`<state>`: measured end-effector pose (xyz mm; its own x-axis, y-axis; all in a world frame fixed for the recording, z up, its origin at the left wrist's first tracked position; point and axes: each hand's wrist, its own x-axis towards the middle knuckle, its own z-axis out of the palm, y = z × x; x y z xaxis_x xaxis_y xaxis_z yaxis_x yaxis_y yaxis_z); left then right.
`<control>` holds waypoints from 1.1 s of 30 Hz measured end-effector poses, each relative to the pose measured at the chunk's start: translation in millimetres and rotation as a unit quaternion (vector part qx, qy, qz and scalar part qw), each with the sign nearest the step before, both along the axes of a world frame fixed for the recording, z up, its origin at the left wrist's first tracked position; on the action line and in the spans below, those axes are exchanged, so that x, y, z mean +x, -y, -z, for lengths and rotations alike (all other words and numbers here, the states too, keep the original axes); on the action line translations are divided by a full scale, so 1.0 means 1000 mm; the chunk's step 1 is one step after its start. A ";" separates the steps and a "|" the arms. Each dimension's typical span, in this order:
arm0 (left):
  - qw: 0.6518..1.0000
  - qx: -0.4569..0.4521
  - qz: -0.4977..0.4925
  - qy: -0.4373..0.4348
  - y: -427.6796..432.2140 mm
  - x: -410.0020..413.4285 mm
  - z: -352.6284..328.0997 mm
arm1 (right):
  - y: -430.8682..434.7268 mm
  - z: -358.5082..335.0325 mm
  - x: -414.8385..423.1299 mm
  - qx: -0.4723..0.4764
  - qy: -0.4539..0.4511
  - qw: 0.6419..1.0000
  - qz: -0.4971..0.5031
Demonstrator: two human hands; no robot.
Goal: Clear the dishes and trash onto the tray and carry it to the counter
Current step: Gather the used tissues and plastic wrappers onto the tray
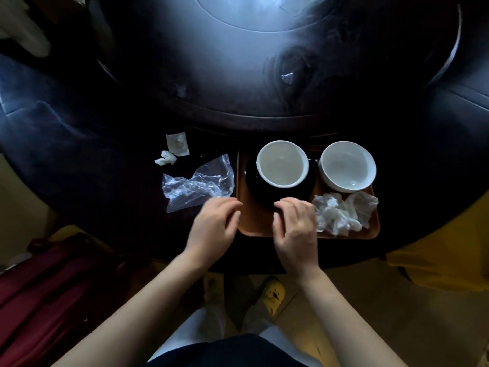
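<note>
A brown wooden tray (255, 223) lies on the dark round table near its front edge. On it a white bowl (281, 163) sits on a black plate (254, 185), a second white bowl (347, 165) stands to the right, and crumpled tissues (341, 213) fill the front right corner. My right hand (295, 229) rests on the black plate's near rim, fingers curled on it. My left hand (215, 229) hovers at the tray's left edge, blurred, fingers apart and empty. Left of the tray lie a clear plastic bag (197, 182), a small paper wrapper (177, 143) and a tissue wad (166, 158).
A raised turntable (238, 62) fills the table's middle beyond the tray. A dark red chair (53, 292) stands at the lower left and a yellow seat (436, 260) at the right. My feet and the tiled floor show below the table edge.
</note>
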<state>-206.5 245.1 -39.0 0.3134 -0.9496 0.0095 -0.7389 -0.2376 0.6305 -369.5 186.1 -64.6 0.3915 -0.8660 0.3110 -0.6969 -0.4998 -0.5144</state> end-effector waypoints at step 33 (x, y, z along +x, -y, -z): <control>0.991 0.083 -0.100 -0.041 0.099 0.199 0.039 | -0.013 -0.004 0.150 0.118 0.030 0.993 -0.010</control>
